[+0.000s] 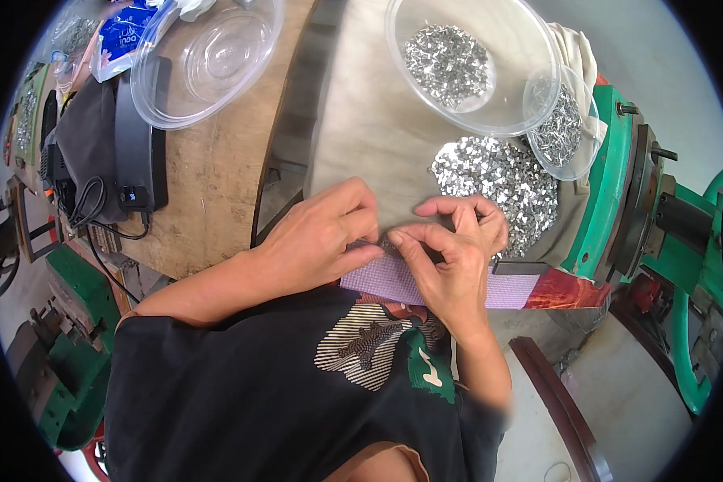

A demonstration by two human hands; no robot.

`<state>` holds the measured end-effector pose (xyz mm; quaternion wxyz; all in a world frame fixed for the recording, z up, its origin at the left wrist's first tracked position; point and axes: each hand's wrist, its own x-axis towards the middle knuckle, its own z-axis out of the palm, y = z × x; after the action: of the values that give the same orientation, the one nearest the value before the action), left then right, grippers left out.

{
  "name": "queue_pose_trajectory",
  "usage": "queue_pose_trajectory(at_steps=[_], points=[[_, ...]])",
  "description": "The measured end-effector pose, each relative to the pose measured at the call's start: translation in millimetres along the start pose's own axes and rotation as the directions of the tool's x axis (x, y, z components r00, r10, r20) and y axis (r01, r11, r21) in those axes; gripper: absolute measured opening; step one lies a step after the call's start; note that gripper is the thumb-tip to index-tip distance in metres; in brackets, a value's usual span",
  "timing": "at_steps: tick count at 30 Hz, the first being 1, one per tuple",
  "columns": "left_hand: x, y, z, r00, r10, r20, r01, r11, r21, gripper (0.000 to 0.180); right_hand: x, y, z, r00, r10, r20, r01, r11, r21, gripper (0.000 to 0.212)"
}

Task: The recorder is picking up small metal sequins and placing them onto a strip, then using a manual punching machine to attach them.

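Note:
My left hand (325,237) and my right hand (455,251) meet over the near edge of a cloth-covered surface. Thumb and forefinger are pinched together on each, the fingertips almost touching. Whatever lies between them is too small to make out. Beneath the fingers runs a purple woven strip (506,291). Just beyond my right hand spreads a loose pile of small shiny metal pieces (502,181). Behind that pile, a large clear plastic bowl (522,96) holds more metal pieces (448,64). A smaller clear bowl (584,157) beside it contains thin metal parts (558,132).
On the wooden table (209,177) at left are an empty clear bowl (157,108), a black device with a lit display (140,153) and a coiled cable (88,201). Green machinery stands at right (598,177) and lower left (80,297). A gap separates table and cloth (361,120).

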<state>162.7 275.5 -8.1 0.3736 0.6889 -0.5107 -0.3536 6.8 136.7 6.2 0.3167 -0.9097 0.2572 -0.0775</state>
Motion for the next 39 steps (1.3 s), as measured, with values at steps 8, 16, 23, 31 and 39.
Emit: queue_pose_trajectory(at_steps=[8, 16, 23, 31, 39], points=[[0.0, -0.4, 0.5, 1.000, -0.009, -0.007, 0.009, 1.000, 0.004, 0.022, -1.6, -2.2, -0.7, 1.000, 0.022, 0.015, -0.022, 1.000, -0.018, 0.009], [-0.2, -3.0, 1.1, 0.999, 0.037, -0.024, -0.036, 0.999, 0.031, 0.024, -0.8, -1.2, -3.7, 0.999, 0.022, 0.043, -0.022, 1.000, -0.003, 0.010], [0.0, -2.7, 1.1, 0.999, 0.033, -0.025, -0.031, 0.998, 0.047, 0.024, -0.2, -0.8, -5.2, 0.999, 0.023, 0.041, -0.021, 0.999, -0.043, 0.013], [0.2, -0.9, 0.0, 1.000, 0.011, -0.001, -0.011, 1.000, 0.012, 0.023, 0.0, -0.8, -9.8, 0.996, 0.036, 0.077, -0.032, 0.998, -0.054, 0.014], [1.0, 0.6, -1.3, 0.999, -0.023, 0.032, 0.023, 1.000, -0.004, 0.022, -3.0, 6.0, -15.9, 0.996, 0.054, 0.072, -0.049, 0.996, -0.070, 0.012]])
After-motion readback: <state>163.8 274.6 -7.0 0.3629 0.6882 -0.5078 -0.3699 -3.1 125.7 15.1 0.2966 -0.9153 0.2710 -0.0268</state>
